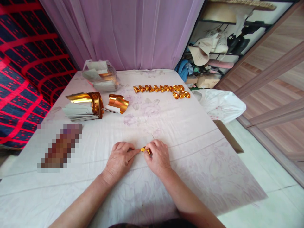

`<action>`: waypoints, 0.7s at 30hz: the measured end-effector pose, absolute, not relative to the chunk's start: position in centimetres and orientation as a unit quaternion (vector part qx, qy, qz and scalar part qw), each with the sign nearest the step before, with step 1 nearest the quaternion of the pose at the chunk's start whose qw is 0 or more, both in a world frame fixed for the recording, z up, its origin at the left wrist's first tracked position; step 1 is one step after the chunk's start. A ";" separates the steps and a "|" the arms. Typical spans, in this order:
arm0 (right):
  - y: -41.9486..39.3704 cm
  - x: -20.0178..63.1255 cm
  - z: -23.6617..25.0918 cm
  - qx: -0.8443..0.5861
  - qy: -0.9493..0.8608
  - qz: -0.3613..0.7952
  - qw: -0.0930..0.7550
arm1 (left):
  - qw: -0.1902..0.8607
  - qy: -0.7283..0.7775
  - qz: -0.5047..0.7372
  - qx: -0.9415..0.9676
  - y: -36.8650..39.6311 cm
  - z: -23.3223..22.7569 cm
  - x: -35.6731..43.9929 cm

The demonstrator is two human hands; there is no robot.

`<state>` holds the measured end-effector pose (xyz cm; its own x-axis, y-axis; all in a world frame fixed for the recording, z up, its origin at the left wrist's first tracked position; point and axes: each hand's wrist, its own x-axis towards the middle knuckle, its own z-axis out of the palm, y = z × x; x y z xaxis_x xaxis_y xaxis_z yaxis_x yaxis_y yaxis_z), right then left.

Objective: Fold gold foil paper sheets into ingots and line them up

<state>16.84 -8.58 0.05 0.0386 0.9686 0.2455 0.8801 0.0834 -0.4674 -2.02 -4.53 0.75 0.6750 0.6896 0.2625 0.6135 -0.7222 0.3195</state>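
Note:
Both of my hands rest on the white floral cloth [166,126] and pinch one small gold foil piece [143,149] between their fingertips. My left hand [120,160] holds its left end, my right hand [158,156] its right end; most of the piece is hidden by fingers. Further back lies a row of several folded gold foil pieces [162,89]. At the back left sit a stack of gold-and-silver foil sheets [83,106] and a curled gold foil sheet [118,103].
A clear plastic bag with foil sheets [101,76] stands at the far left of the table. A blurred patch [60,147] lies at my left. A white plastic bag [219,103] hangs off the right edge. Purple curtain behind, shelves at the back right.

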 end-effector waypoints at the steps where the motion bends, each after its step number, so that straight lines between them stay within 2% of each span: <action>1: -8.6 17.0 0.0 -0.668 -0.690 0.092 0.263 | 0.099 0.357 0.181 0.911 -4.5 0.8 -2.0; 11: -8.7 17.2 0.1 -0.666 -0.690 0.117 0.258 | 0.019 0.325 0.164 0.931 -5.4 1.5 -1.4; 21: -8.7 17.2 0.2 -0.672 -0.689 0.124 0.239 | 0.024 0.345 0.136 0.928 -5.1 1.7 -1.4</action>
<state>17.20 -8.74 0.25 0.0184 0.9865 0.1630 0.8675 0.0653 -0.4932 -1.45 -5.12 1.71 0.7249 0.6468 0.2369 0.6339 -0.7610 0.1380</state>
